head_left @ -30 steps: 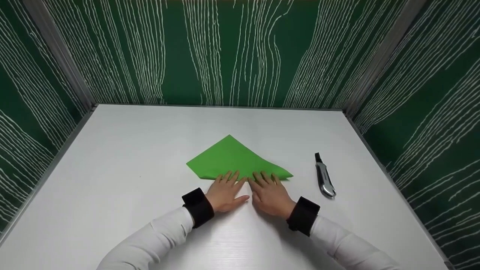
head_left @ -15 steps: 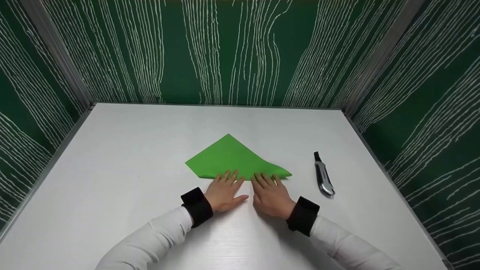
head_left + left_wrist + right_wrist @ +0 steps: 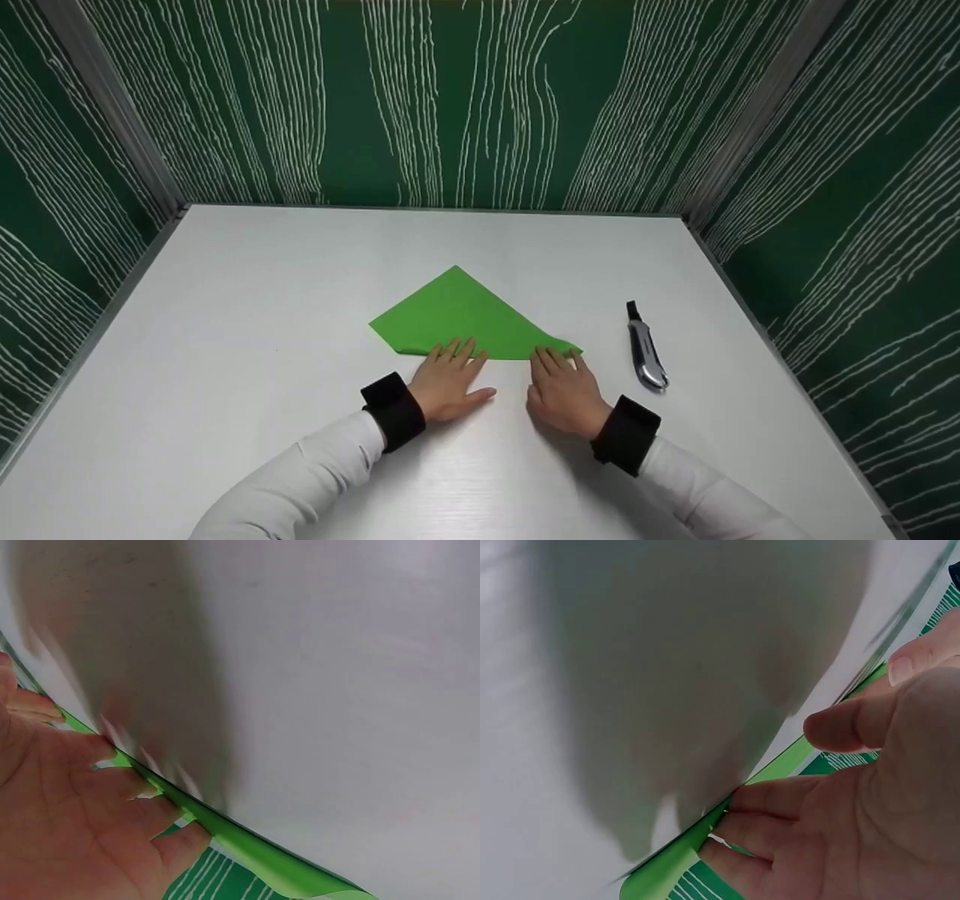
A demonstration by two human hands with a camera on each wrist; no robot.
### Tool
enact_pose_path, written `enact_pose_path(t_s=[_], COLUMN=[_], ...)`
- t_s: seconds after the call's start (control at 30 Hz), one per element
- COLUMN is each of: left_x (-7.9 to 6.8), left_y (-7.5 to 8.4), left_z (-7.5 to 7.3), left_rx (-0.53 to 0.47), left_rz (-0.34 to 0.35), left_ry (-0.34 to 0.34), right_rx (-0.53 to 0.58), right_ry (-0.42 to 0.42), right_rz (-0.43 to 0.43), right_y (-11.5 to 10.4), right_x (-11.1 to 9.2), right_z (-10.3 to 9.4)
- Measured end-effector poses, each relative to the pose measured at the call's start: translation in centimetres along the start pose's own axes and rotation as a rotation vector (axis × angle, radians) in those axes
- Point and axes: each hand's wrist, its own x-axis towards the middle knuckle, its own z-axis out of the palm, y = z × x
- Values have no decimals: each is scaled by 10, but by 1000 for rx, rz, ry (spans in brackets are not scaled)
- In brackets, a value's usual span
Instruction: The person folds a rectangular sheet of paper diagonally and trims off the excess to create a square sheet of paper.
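A sheet of green paper (image 3: 457,311), folded over along its near edge, lies on the white table with a corner pointing away from me. My left hand (image 3: 448,382) rests with spread, straight fingers on the near fold, left of its middle. Farther right along the same fold, my right hand (image 3: 566,390) presses with extended fingertips close to the paper's right corner. In the left wrist view the fingertips of the left hand (image 3: 90,817) meet the green fold (image 3: 247,847). The right wrist view shows the right hand (image 3: 832,817) with its fingertips against the paper (image 3: 660,874).
A black and grey utility knife (image 3: 646,346) lies on the white table (image 3: 225,300), right of the paper. Green panels (image 3: 480,105) with white wavy lines stand behind the table and along both sides.
My right hand has slid rightward along the near fold, toward the paper's right corner, and the raised part there looks flatter. The left hand has stayed in place.
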Motion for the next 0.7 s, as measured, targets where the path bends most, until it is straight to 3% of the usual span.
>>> enact_pose_path(t_s=[0.7], left_x=[-5], left_y=[1], left_z=[-6], left_rx=[-28], left_rz=[12], left_ry=[-13], right_rx=[-16], right_ry=[-16], right_rz=[92], right_y=[22], right_x=[-18], right_z=[-8])
